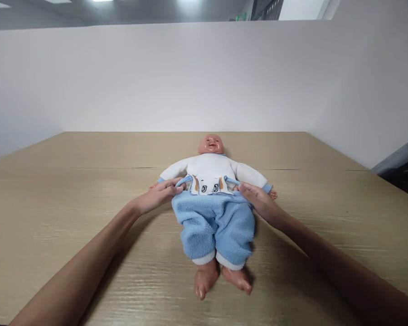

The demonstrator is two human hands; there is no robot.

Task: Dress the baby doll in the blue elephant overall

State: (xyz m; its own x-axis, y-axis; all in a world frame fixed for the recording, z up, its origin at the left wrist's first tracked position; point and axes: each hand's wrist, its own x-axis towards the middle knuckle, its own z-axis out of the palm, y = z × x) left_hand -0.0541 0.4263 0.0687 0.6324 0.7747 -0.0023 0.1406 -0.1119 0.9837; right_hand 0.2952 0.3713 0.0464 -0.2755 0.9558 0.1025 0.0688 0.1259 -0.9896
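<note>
A baby doll (212, 144) lies on its back on the wooden table, its head at the far end and its bare feet toward me. It wears a white top (211, 165) with blue cuffs and fluffy blue overalls (212, 213) with white leg hems. The overalls' white bib (209, 185), with a printed animal face, lies over the doll's belly. My left hand (161, 194) pinches the left upper edge of the overalls beside the strap. On the other side, my right hand (256, 199) grips the right upper edge. Some fingertips are hidden in the cloth.
The wooden table (88, 217) extends on both sides of the doll, with a seam across it behind my hands. A white partition (190, 77) rises at the back and sides. Dark items (403, 165) show beyond the right edge.
</note>
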